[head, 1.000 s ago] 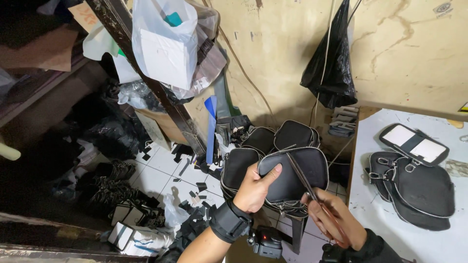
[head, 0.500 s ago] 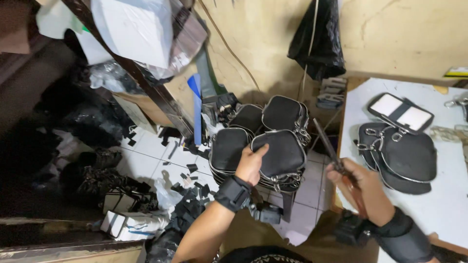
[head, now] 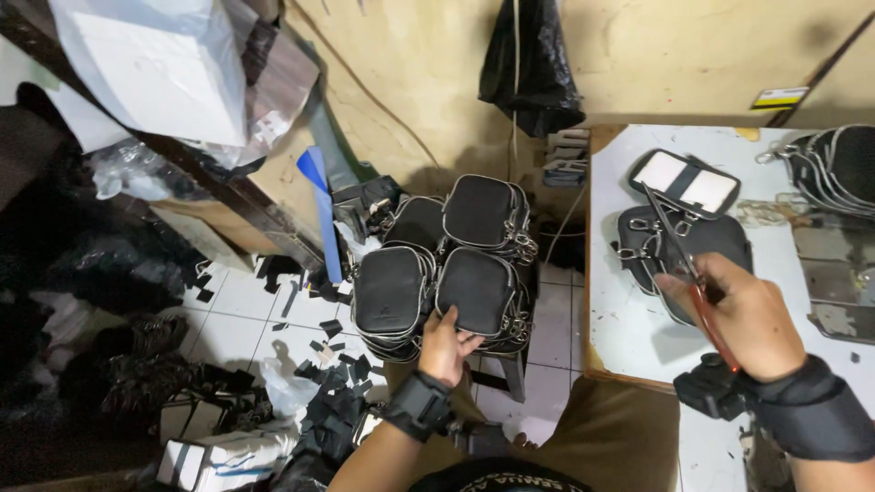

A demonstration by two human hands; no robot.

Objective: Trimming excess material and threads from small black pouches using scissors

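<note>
My left hand [head: 446, 347] rests its fingers on the lower edge of a black zippered pouch [head: 476, 290] that tops a stack on a small stool. Three more stacks of the same pouches [head: 392, 292] stand beside and behind it. My right hand [head: 746, 317] is over the white table [head: 620, 319], gripping scissors [head: 682, 253] with red-brown handles, their blades pointing up and away. Under the blades lie flat black pouches [head: 720, 239] and a black piece with two white panels [head: 685, 180].
More black pouches [head: 838, 169] lie at the table's far right. A black plastic bag [head: 533, 64] hangs on the wall. Black scraps [head: 342, 383] litter the tiled floor, with boxes [head: 219, 451] and a blue strip [head: 321, 205] by a wooden post. Both wrists wear black devices.
My left hand has set the top pouch down on the stack and slid to its lower edge. My right hand carried the scissors away from the pouch to above the table.
</note>
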